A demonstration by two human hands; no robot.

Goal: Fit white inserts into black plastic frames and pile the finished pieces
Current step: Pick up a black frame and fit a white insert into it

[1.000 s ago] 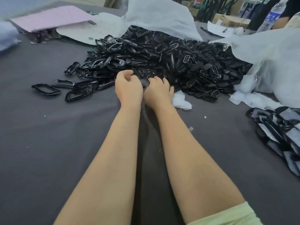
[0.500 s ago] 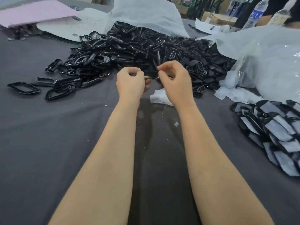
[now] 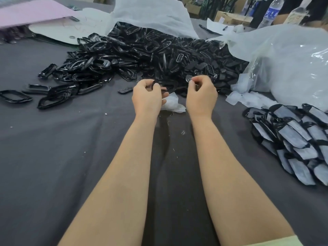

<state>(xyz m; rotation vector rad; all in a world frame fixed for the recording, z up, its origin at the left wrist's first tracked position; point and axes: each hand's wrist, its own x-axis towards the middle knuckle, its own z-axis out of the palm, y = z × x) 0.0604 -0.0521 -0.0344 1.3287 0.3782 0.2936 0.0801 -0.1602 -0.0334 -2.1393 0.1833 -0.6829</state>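
The left hand (image 3: 148, 99) is curled round a black frame (image 3: 154, 84); the frame's curved edge shows above the thumb and again past the fingers. The right hand (image 3: 201, 95) pinches a small, thin, pale insert (image 3: 188, 79) at its fingertips, with the other fingers tucked in. The hands are apart, and frame and insert do not touch. A pale green sleeve (image 3: 276, 242) shows at the right upper arm.

Both hands are at the near edge of the heap (image 3: 150, 55) of black frames, which spreads across the far half of the grey-covered bench (image 3: 53, 157). Just in front of the heap, between the hands, lies a crumpled white scrap (image 3: 173, 103). At the heap's near left edge lies a small flat black part (image 3: 125, 90) with holes. Left of the heap, loose frames lie singly on the cloth, the outermost an open ring (image 3: 16, 96).

Right of the heap and nearer the person lies the pile (image 3: 292, 139) of finished pieces, black rims with white faces, overlapping one another. Touching the heap's right side, a clear plastic bag (image 3: 284, 64) bulges, with white scraps (image 3: 248, 99) at its foot. A white sheet (image 3: 150, 13) is draped over the heap's far side. Behind the heap to the left lies a pink sheet (image 3: 32, 13); behind it to the right stands a water bottle (image 3: 269, 13).
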